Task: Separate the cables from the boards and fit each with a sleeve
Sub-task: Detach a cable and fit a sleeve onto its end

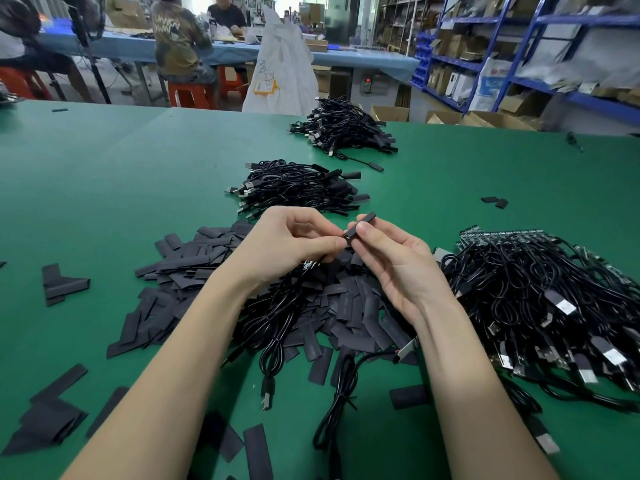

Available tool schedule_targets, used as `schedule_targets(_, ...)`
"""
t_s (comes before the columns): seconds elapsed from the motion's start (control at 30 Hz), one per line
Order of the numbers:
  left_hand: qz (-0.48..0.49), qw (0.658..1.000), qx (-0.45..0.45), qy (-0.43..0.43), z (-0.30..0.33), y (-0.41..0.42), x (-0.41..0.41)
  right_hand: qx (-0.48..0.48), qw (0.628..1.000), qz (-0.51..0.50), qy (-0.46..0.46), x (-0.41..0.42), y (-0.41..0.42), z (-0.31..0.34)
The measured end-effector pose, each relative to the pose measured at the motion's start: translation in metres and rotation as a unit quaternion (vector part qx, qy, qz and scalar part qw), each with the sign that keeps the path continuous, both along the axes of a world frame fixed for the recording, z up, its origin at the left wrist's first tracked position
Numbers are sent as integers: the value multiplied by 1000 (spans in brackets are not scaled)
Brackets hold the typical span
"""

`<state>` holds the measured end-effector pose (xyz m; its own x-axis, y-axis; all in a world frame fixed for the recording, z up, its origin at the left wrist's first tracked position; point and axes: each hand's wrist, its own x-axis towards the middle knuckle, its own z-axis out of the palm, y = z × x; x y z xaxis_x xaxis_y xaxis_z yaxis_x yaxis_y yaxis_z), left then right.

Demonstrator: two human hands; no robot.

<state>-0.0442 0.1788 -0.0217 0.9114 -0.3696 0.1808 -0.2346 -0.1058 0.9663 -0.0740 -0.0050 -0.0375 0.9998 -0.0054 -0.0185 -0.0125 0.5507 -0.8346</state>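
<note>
My left hand (289,244) pinches the end of a black cable (277,327) that hangs down onto the green table (104,174). My right hand (391,261) pinches a short black sleeve (362,226) between thumb and forefinger, right at the cable's end. Both hands hover above a heap of flat black sleeves (194,271). On the right lies a big tangle of cables on boards (540,296). Two piles of sleeved cables sit farther back, one near (298,188) and one far (346,128).
Loose sleeves lie scattered at the front left (48,431) and left (62,284). A second cable (341,400) lies in front of me. People sit on orange stools at a blue bench behind; a white sack (284,67) and blue shelving (519,57) stand beyond the table's far edge.
</note>
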Motion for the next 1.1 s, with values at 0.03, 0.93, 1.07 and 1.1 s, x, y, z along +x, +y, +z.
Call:
schedule_targets(0.03,4,1000,-3,-7,0,-1,0,-1,1000,-1,0,0,0,0)
schedule_targets(0.93,-34,997,67,-18,0,6,6,-27,1000,-9,-12,-1,5,-1)
schedule_targets(1.07,-36,997,60,-11,1,7,5,-43,997,-25,-53,-1,7,0)
schedule_targets(1.1,-36,997,60,-11,2,8,5,-43,997,-29,-56,-2,8,0)
